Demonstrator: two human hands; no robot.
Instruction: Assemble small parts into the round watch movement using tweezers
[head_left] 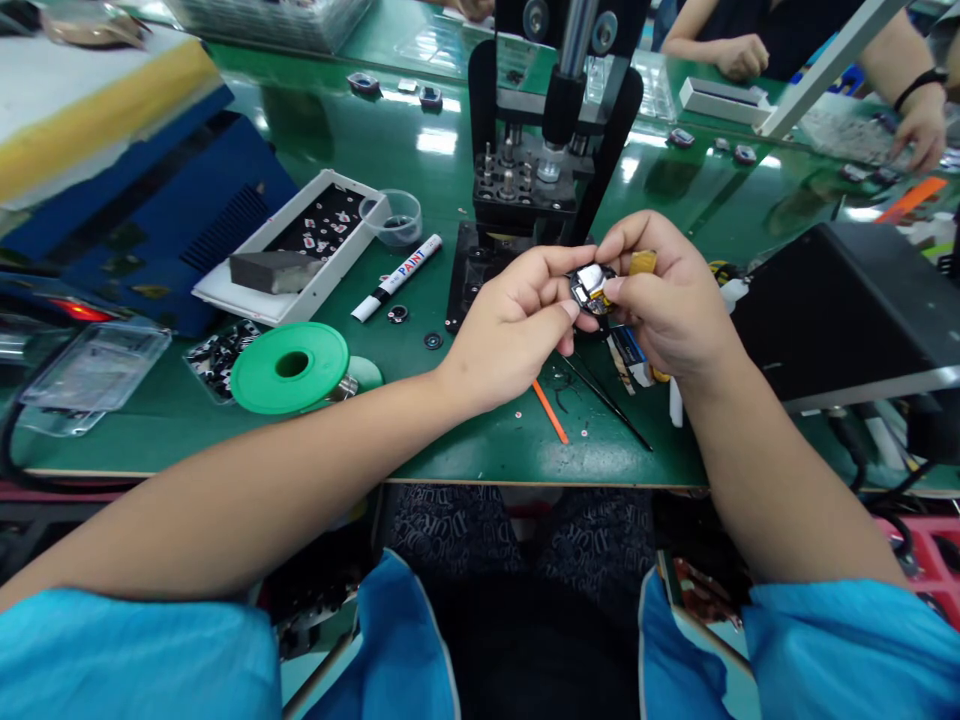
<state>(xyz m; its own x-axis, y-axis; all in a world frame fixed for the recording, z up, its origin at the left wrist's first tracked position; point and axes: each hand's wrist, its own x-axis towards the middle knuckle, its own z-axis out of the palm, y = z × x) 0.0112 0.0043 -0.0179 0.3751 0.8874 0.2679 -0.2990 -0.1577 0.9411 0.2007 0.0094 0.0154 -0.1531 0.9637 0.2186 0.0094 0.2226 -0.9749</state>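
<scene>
Between my two hands is a small round black electronic module [590,287] with a silver-white block and a bit of yellow tape on its face. My left hand [517,325] pinches its left and lower edge between thumb and fingers. From the other side my right hand [664,295] is closed at its right edge, thumb pressed near the yellow part. A piece of amber tape [643,263] sticks up by the right fingers. Below the hands lie an orange stick [551,412] and black tweezers [609,403]. Two small round black parts [433,341] rest left of my left hand.
A black press [525,190] stands behind my hands. To the left are a paint marker [397,278], a white tray [330,290], a green spool [255,370] and a blue machine [217,190]. A black box [847,300] is at right. Another person's hand [921,125] works across the table.
</scene>
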